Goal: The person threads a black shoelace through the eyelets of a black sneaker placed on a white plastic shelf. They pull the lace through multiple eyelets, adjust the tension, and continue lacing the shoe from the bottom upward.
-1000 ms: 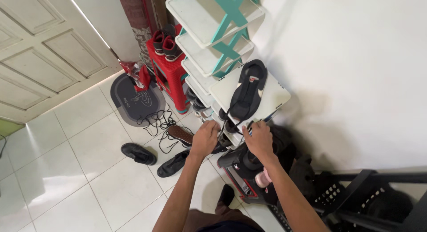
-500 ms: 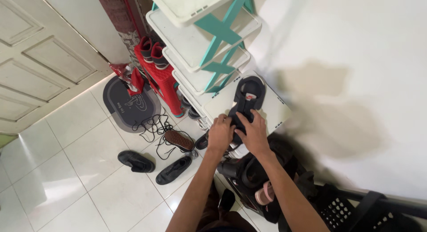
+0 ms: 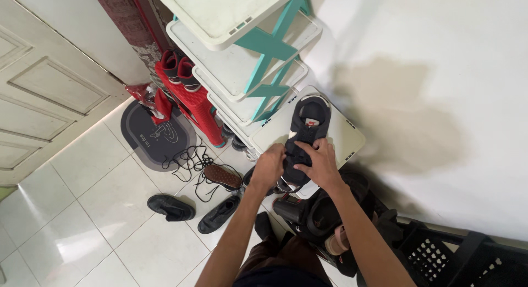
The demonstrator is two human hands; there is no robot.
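Hands: the left hand and right hand are both resting on the near end of a black sneaker; the left fingers are curling closed over its near edge, the right fingers are lying half spread across its top, gripping loosely.
Sneaker: it is lying lengthwise on a white shelf tray, the lowest of the rack, with its far end pointing toward the wall.
Risk: the tray is jutting out from the rack at an angle, so pressing down on its near edge is likely to tip it; the shoe could then slide off onto the bags below.
Second risk: loose black laces are trailing over the floor beside a brown shoe, and a foot could be catching in them.
Floor: white glossy tiles are carrying two black shoes, a dark doormat and a red stool with a red-and-black pair on top.
Room: a plain white wall is standing at right, a panelled door at far left.
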